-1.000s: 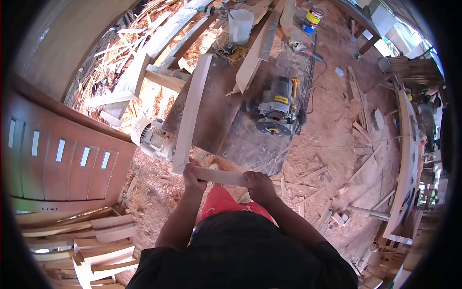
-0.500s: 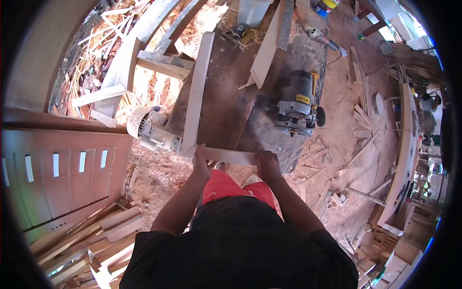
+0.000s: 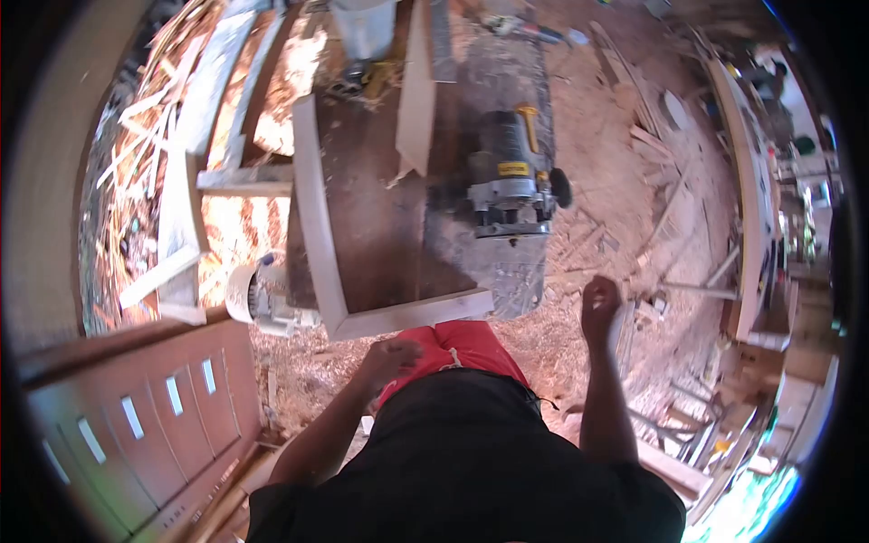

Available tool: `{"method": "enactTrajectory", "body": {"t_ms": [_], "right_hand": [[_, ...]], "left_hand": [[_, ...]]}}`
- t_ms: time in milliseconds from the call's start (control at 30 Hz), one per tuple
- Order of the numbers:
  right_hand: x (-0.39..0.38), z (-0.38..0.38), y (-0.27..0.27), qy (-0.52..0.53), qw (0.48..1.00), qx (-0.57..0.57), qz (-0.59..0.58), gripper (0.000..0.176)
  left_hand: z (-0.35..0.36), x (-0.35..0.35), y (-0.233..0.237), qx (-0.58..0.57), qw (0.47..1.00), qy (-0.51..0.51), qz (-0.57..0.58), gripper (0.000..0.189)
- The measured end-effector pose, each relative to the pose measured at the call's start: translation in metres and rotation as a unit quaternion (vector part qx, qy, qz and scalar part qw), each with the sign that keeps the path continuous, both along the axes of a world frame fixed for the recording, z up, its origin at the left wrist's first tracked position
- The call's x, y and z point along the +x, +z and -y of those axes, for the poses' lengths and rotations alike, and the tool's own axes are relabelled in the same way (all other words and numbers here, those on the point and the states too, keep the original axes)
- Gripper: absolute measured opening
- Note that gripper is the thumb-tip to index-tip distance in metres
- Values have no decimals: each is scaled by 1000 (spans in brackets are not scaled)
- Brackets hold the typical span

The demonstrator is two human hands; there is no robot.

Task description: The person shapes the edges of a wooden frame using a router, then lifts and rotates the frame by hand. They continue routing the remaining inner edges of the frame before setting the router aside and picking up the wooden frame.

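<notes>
Two pale wooden strips lie on a dark work board: a long strip (image 3: 319, 217) along its left side and a shorter strip (image 3: 416, 313) along its near edge. Their ends meet at a corner at the near left. Just below the shorter strip is my left hand (image 3: 389, 364), slightly blurred, apart from the wood, fingers loosely spread with nothing in them. Out to the right, beyond the board's edge, my right hand (image 3: 601, 306) is raised with curled fingers and nothing visible in it. A grey and yellow router (image 3: 512, 181) stands on the right of the board.
Another pale board (image 3: 416, 100) lies farther back beside a translucent container (image 3: 364, 27). A motor (image 3: 262, 294) sits at the board's left. A slatted brown panel (image 3: 149, 407) is at lower left. Shavings and offcuts cover the ground; a long bench (image 3: 747, 199) runs along the right.
Both hands have let go of the shorter strip. My left hand has dropped back toward my body and my right hand has swung out right. The view has shifted right.
</notes>
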State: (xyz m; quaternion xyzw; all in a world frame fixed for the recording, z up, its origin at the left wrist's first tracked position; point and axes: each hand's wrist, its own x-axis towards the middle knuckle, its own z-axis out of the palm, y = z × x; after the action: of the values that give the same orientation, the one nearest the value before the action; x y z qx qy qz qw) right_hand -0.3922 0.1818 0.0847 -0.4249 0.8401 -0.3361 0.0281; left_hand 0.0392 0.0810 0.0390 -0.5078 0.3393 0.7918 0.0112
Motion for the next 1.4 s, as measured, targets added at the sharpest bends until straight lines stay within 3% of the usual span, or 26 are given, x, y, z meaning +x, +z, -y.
{"method": "enactTrajectory", "body": {"t_ms": [67, 100, 167, 233, 367, 400, 500, 533, 633, 733, 767, 833, 867, 1000, 1033, 1100, 1200, 1233, 1300, 1367, 1400], "right_hand": [[-24, 29, 39, -102, 992, 73, 29, 26], [-44, 38, 32, -91, 994, 28, 45, 32], [-67, 74, 29, -95, 991, 73, 65, 42], [-79, 117, 16, -65, 989, 100, 83, 48], [-115, 199, -33, 7, 971, 211, 108, 57], [-131, 209, -73, -16, 964, 223, 142, 53], [-95, 240, -31, -8, 884, 310, 349, 47], [-91, 244, -32, -24, 862, 300, 409, 36], [-103, 247, -42, -14, 832, 327, 448, 30], [-115, 218, -85, 15, 864, 249, 438, 25], [-118, 214, -91, 36, 878, 223, 423, 26], [-90, 195, -56, -29, 862, 215, 458, 22], [-75, 180, -46, -38, 856, 166, 487, 19], [-4, 142, -2, -78, 776, -13, 625, 38], [10, 144, 8, -56, 744, -35, 664, 42], [42, 155, 15, -30, 741, -105, 662, 49], [89, 180, 35, 11, 733, -113, 671, 51], [98, 189, 27, 20, 762, -111, 638, 52], [124, 211, 26, 63, 764, -108, 632, 49], [141, 231, -3, 124, 815, -106, 557, 48], [155, 246, -11, 152, 833, -112, 519, 48]], "left_hand": [[37, -10, -2, -104, 993, 51, -28, 47], [62, -20, -4, -157, 983, 82, -42, 47], [121, -50, -6, -88, 984, 131, -80, 46], [161, -100, 14, -97, 987, 129, -4, 56], [215, -172, -30, -28, 996, 56, 64, 73], [222, -193, -28, -10, 995, 63, 81, 64], [225, -230, -39, 12, 989, 128, 75, 44], [225, -233, -45, 13, 985, 158, 62, 39], [233, -234, -54, 18, 986, 144, 79, 30], [228, -237, -44, -54, 984, 115, 127, 34], [228, -235, -44, -137, 977, 74, 145, 36], [214, -221, -51, -287, 939, -13, 190, 40], [213, -217, -10, -257, 935, 1, 244, 48], [212, -169, 82, -319, 939, 0, 128, 59], [212, -154, 84, -349, 931, 23, 101, 56], [210, -122, 86, -409, 908, 73, 52, 51], [215, -73, 107, -493, 855, 155, 38, 46], [219, -56, 116, -486, 859, 152, 61, 45], [232, -23, 128, -472, 865, 137, 100, 43], [250, 10, 63, -487, 843, 226, 44, 37], [256, 20, 59, -487, 835, 256, 27, 33]]}}
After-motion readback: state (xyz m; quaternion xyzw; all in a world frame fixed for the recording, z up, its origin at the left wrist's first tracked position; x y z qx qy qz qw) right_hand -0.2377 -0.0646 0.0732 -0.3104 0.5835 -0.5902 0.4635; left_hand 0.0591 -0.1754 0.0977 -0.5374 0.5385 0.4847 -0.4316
